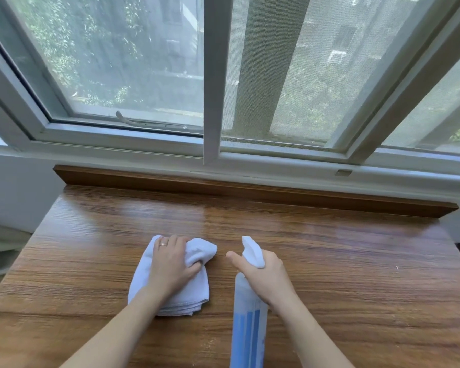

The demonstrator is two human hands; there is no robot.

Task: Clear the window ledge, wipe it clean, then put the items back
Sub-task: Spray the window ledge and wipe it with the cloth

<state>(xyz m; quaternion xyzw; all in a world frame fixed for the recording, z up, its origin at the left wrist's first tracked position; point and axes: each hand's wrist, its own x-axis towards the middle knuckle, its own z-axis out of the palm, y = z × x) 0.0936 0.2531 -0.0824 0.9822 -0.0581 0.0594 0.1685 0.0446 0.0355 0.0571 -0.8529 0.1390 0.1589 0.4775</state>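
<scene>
A folded pale-blue cloth (pixel 194 293) lies on the brown wooden ledge (pixel 329 261) at the centre front. My left hand (pixel 170 264) presses down on the cloth, with the fingers gripping its bunched far edge. A spray bottle (pixel 247 320) with a white trigger head (pixel 252 251) and a blue label stands just right of the cloth. My right hand (pixel 263 277) is wrapped around the bottle's neck, index finger stretched forward beside the trigger. The nozzle points away toward the window.
A raised wooden strip (pixel 250 188) runs along the ledge's back edge under the white window frame (pixel 276 158). The sliding pane and insect screen stand behind it. A white wall (pixel 16 192) drops off at the left, and the ledge's right edge ends near a dark floor.
</scene>
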